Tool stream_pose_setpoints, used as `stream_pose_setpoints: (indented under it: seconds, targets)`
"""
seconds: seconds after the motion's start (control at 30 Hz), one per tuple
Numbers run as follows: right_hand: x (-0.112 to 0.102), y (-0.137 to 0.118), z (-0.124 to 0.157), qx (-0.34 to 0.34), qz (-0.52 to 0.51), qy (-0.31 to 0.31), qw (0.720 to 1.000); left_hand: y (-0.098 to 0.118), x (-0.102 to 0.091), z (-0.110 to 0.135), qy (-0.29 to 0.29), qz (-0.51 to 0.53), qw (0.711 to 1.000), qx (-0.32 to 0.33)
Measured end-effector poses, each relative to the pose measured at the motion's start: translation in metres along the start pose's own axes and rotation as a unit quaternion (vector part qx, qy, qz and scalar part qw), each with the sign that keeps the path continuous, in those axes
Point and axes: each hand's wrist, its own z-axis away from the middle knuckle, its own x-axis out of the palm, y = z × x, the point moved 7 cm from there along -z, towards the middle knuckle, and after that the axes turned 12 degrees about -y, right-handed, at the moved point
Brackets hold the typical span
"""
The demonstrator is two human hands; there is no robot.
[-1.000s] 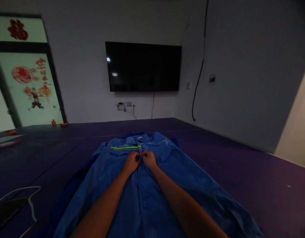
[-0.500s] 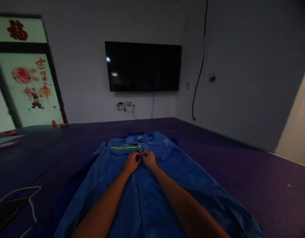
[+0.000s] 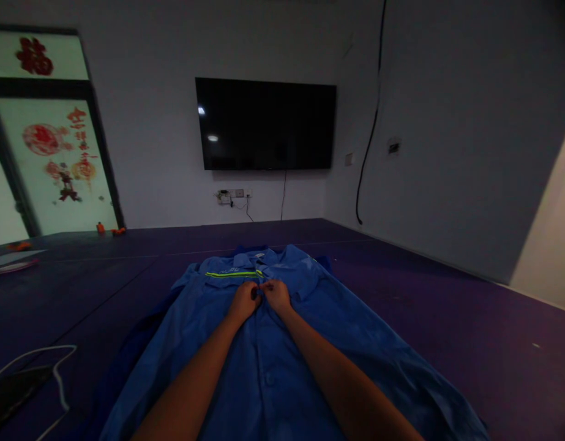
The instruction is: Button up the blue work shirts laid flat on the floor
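Note:
A blue work shirt [image 3: 227,367] with a yellow-green stripe across its chest lies spread out in front of me, collar pointing away. At the front placket, just below the stripe, my left hand [image 3: 246,299] and my right hand [image 3: 275,295] meet with fingertips together. Both are closed in a pinch on the shirt's front edge. Whether a button is between the fingers is too small and dark to tell. Lower on the placket a button [image 3: 270,378] shows. Darker blue cloth [image 3: 126,361] sticks out from under the shirt on the left.
The shirt lies on a purple floor [image 3: 429,294]. At the lower left are a dark flat device [image 3: 16,392] and a white cable [image 3: 59,376]. Small orange objects [image 3: 119,231] sit near the door. A black cable [image 3: 367,156] hangs along the right wall; a television [image 3: 266,125] is mounted ahead.
My right fingertips have shifted very slightly at the placket. Otherwise the hands and the shirt stay where they were.

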Motion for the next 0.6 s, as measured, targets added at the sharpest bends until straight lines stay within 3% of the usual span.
stream_pose_setpoints:
  seconds: [0.6]
  targets:
    - [-0.0006, 0.0007, 0.0006, 0.002, -0.003, 0.008, 1.0, -0.0004, 0.0003, -0.0009, 0.0, 0.005, 1.0, 0.0]
